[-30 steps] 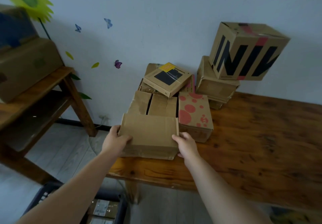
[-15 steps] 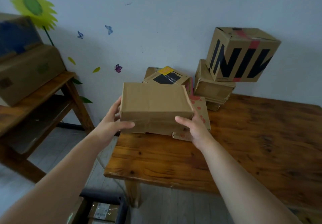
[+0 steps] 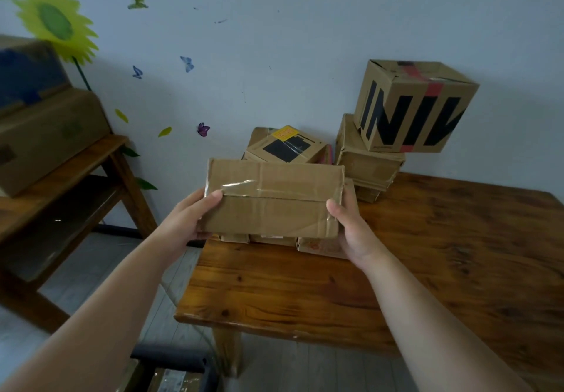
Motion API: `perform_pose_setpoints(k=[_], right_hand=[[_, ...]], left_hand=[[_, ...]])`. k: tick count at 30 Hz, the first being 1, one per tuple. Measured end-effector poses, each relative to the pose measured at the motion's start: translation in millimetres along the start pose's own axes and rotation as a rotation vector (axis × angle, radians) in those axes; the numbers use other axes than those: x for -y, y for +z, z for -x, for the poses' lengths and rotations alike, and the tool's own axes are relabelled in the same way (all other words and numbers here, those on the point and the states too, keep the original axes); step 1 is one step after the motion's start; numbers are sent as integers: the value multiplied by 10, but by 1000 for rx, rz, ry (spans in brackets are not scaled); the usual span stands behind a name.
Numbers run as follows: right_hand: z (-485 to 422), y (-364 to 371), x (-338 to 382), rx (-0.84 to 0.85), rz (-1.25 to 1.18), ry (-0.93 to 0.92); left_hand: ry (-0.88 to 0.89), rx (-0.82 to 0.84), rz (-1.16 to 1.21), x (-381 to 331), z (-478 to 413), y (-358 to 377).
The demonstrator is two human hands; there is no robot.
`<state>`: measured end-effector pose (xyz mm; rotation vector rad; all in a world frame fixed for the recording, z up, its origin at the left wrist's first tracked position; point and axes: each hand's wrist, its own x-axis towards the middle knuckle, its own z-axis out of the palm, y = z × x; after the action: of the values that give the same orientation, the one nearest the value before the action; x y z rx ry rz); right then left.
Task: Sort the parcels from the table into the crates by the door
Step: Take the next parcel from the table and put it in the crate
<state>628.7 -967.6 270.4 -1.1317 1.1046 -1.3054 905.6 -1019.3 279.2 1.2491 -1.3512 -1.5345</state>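
I hold a flat brown cardboard parcel [image 3: 274,197] sealed with clear tape, lifted above the left end of the wooden table [image 3: 427,269]. My left hand [image 3: 189,220] grips its left end, thumb on the upper face. My right hand [image 3: 354,233] grips its right end. Behind it on the table lie a parcel with a black patch and yellow label [image 3: 287,146], a large cube box with black lettering [image 3: 415,106] stacked on a flatter box [image 3: 369,162], and parcels partly hidden under the held one. A dark crate [image 3: 174,367] with parcels inside shows at the bottom edge.
A wooden shelf [image 3: 61,184] on the left carries big cardboard boxes [image 3: 45,135]. The wall behind has sunflower and butterfly stickers. Grey floor lies between shelf and table.
Both hands took hold of the flat parcel on the table, lifted it off the pile and tilted its taped face toward me.
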Motion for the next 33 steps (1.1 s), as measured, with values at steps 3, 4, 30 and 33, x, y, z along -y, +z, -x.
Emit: perform_pose_setpoints(k=[3, 4, 30, 33], right_hand=[[-34, -32, -16, -19, 26, 51], [-44, -40, -24, -48, 22, 106], [-12, -194, -34, 196, -201, 379], [3, -85, -108, 141, -183, 270]], left_hand=[[-55, -36, -55, -49, 28, 38], [-61, -33, -92, -48, 28, 27], [-65, 37, 185, -60, -62, 12], [-131, -87, 343, 6, -67, 73]])
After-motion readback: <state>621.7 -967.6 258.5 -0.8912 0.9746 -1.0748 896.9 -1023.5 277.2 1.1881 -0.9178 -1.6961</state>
